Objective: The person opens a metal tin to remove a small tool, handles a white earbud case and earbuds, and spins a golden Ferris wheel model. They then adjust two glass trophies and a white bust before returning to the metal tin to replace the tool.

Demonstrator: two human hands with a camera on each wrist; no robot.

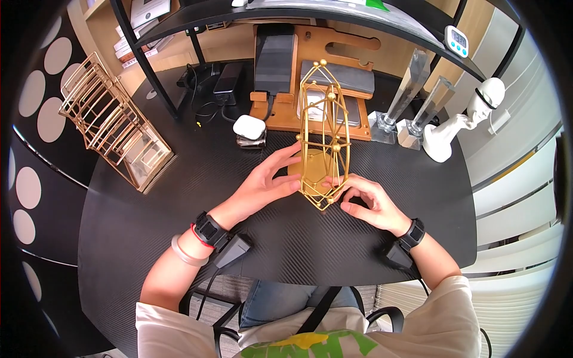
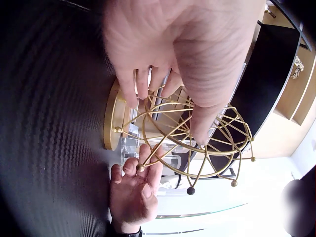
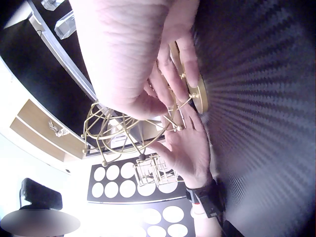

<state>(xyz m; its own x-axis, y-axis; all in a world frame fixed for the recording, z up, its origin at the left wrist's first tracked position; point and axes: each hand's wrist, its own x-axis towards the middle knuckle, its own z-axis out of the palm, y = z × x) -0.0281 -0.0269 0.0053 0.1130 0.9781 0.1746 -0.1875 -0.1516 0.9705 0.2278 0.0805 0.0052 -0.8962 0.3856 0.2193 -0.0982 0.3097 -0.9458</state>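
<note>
A gold wire wheel ornament (image 1: 322, 131) stands upright on its round gold base (image 1: 310, 172) in the middle of the black table (image 1: 179, 197). My left hand (image 1: 268, 182) reaches in from the left with straight fingers that touch the base and the lower wires. From the right, my right hand (image 1: 364, 201) has curled fingers and thumb that pinch the wheel's lower rim. In the left wrist view the left hand (image 2: 187, 44) lies over the wires (image 2: 197, 148), with the right hand (image 2: 133, 197) beyond. The right wrist view shows the right hand (image 3: 133, 44) at the wires (image 3: 123, 128) by the base (image 3: 200, 96).
A gold wire rack (image 1: 113, 122) lies at the left. A white earbud case (image 1: 249, 127) sits just behind the left hand. Further back are a wooden stand (image 1: 316, 42) with devices, two clear crystal trophies (image 1: 412, 95), a white bust (image 1: 459, 122) and a black shelf frame (image 1: 149, 65).
</note>
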